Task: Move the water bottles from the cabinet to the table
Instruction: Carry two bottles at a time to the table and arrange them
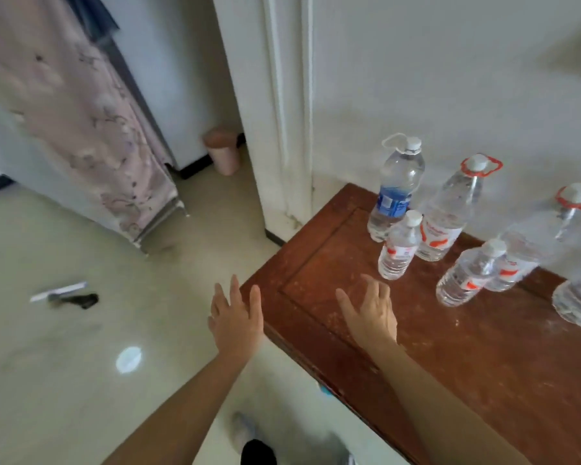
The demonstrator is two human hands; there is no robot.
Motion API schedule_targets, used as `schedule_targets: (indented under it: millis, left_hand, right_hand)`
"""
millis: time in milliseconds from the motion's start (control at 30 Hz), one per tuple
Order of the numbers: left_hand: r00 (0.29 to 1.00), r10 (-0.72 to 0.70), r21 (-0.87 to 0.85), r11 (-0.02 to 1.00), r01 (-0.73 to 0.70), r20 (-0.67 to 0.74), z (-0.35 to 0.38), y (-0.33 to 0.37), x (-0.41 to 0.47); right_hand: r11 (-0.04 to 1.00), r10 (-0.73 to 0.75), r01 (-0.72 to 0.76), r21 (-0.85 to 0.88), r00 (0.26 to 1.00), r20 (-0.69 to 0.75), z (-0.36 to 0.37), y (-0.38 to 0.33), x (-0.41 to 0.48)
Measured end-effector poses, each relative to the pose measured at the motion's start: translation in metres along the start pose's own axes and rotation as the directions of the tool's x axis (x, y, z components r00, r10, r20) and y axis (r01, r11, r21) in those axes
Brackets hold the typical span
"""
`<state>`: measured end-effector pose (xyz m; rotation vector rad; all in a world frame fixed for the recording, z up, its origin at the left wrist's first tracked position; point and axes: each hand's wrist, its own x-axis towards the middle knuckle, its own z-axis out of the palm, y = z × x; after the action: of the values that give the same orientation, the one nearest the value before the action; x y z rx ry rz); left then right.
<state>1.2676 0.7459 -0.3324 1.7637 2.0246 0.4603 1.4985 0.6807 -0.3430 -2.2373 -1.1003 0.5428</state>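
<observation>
Red-brown wooden worktop (450, 347) carries clear water bottles (396, 193) standing upright beyond the right hand (371, 312), nearest small bottle (399, 246) just past its fingers (374, 286), which are spread wide and empty, while left hand (235, 317), fingers likewise splayed and empty, hovers beside the worktop's corner.

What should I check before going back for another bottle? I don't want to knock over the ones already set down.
1. Left hand free: ok, open and holding nothing.
2. Right hand free: ok, open above the table, holding nothing.
3. Bottles upright: ok, the blue-label bottle and the small bottle stand; the others appear to as well, through lens tilt.
4. Right hand clear of the small bottle: ok, a gap shows.
5. Room on the table for more: ok, the near part is bare.
6. Cabinet contents: cannot tell, not visible.
</observation>
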Motion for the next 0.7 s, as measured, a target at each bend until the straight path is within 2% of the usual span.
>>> schedule_targets:
  millis: [167,300,400,533,700]
  left_hand:
    - [0.946,-0.243,-0.031,0.970,0.242,-0.214,-0.090,-0.114,-0.043]
    - [0.818,-0.444,-0.160,0.896,0.414,-0.367,-0.162,-0.216,-0.092]
    - [0.722,-0.546,-0.249,0.838,0.486,-0.425,-0.211,-0.295,-0.146]
    - [0.598,-0.649,-0.314,0.757,0.574,-0.471,-0.281,-0.409,-0.233]
    - [0.473,-0.716,-0.292,0.664,0.689,-0.513,-0.350,-0.543,-0.334]
  right_hand:
    - [0.962,-0.272,0.262,0.076,0.942,0.197,0.064,-0.090,-0.057]
    - [0.875,-0.484,0.448,0.184,0.825,0.291,0.122,-0.168,-0.134]
    - [0.795,-0.605,0.562,0.226,0.719,0.342,0.174,-0.222,-0.209]
    - [0.720,-0.688,0.630,0.291,0.589,0.425,0.248,-0.291,-0.338]
    - [0.554,-0.806,0.730,0.401,0.349,0.478,0.329,-0.353,-0.510]
